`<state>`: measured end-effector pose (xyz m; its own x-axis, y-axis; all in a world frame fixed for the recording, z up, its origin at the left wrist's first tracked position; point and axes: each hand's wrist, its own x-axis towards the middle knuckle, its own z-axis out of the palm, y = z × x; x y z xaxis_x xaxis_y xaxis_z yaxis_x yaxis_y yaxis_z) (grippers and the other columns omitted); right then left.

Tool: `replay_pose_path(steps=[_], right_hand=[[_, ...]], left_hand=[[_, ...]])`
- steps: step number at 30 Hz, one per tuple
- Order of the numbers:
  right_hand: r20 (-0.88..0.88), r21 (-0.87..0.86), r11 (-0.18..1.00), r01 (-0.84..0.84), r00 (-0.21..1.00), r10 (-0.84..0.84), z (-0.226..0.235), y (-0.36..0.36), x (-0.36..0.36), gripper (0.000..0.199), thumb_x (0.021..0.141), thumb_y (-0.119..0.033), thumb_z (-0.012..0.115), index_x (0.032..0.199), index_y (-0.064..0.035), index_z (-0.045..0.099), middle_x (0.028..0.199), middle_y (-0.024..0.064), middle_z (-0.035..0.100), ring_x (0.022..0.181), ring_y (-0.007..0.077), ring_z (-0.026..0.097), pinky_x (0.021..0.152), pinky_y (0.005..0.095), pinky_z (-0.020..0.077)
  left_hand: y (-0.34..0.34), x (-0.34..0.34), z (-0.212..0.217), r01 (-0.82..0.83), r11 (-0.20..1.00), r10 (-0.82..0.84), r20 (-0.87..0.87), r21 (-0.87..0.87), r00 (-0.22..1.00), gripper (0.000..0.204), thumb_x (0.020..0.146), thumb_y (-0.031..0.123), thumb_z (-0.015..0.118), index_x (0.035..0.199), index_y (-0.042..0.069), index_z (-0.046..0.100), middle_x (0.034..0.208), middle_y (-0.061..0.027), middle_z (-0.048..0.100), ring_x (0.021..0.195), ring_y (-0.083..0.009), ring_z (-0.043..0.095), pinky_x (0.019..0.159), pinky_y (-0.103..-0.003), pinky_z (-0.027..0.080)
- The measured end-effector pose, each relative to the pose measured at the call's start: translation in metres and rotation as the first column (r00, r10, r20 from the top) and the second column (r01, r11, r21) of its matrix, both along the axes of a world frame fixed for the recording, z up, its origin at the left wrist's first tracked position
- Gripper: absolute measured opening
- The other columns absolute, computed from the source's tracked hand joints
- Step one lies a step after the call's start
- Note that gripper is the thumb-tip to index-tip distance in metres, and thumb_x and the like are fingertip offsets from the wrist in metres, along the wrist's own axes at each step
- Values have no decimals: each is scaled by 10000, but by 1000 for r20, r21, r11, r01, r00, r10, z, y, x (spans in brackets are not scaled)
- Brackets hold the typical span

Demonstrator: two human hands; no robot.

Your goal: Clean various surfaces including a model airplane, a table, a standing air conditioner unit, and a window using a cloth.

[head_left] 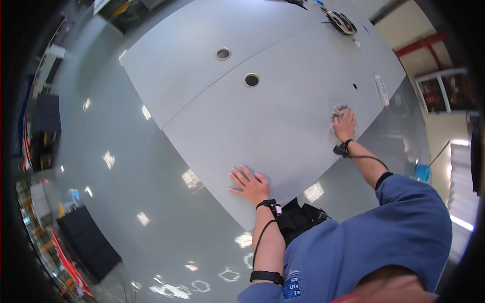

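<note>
My right hand (344, 126) presses a crumpled grey-white cloth (341, 108) onto the white tabletop (293, 126), toward its right edge. The fingers are bent over the cloth, and part of it bunches up beyond them. Nearer to me, my left hand (251, 186) lies flat on the table close to the front corner, fingers spread and holding nothing. Each wrist wears a dark strap with a small device and a cable running up the arm.
Two round grommet holes (251, 80) sit along the seam between the joined tabletops. A bundle of dark cables (341, 22) lies at the far right, and a white power strip (382, 91) rests along the right edge. A blue bucket (422, 172) stands on the floor to the right.
</note>
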<state>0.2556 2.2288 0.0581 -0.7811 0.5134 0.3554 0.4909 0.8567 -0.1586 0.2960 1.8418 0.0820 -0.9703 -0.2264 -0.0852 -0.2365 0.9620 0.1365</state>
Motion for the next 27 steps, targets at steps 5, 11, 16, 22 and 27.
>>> replay_pose_path(steps=[5, 11, 16, 22, 27], right_hand=[[24, -81, 922, -378, 924, 381, 10, -48, 28, 408, 737, -219, 634, 1067, -42, 474, 1062, 171, 470, 1032, 356, 448, 878, 458, 367], [80, -230, 732, -641, 737, 671, 28, -84, 46, 412, 687, -231, 659, 1037, -93, 493, 1047, 148, 463, 976, 344, 453, 824, 442, 369], [67, -325, 588, -741, 602, 796, 38, -78, 39, 411, 654, -240, 671, 1016, -130, 513, 1042, 134, 461, 948, 326, 453, 799, 434, 374], [40, -417, 520, -746, 557, 830, 47, -53, 37, 435, 730, -301, 644, 1128, -183, 516, 1092, 102, 463, 996, 282, 443, 877, 440, 305], [20, -384, 370, -846, 393, 919, 50, -13, 38, 568, 781, -359, 622, 1309, -266, 435, 1269, 79, 420, 1216, 280, 366, 1028, 472, 222]], left_hand=[[-10, 7, -1, -17, 1000, 17, -3, -16, 1000, 644, 803, 289, 481, 1408, 168, 297, 1490, -113, 202, 1383, -278, 175, 1045, -641, 97], [-2, 4, -4, -35, 999, 35, -50, -4, 998, 647, 795, 278, 502, 1404, 193, 301, 1488, -87, 216, 1382, -254, 185, 1061, -615, 106], [-5, 5, -5, -24, 999, 21, -99, -27, 995, 642, 789, 271, 495, 1399, 188, 316, 1484, -89, 235, 1376, -255, 206, 1061, -614, 106], [18, 4, 1, -87, 992, 81, -65, -97, 995, 575, 859, 249, 427, 1409, 167, 284, 1481, -100, 226, 1370, -258, 214, 1045, -621, 125], [101, 7, -13, -327, 943, 322, -86, -60, 943, 554, 888, 263, 398, 1410, 128, 270, 1477, -130, 209, 1364, -273, 226, 1024, -640, 140]])
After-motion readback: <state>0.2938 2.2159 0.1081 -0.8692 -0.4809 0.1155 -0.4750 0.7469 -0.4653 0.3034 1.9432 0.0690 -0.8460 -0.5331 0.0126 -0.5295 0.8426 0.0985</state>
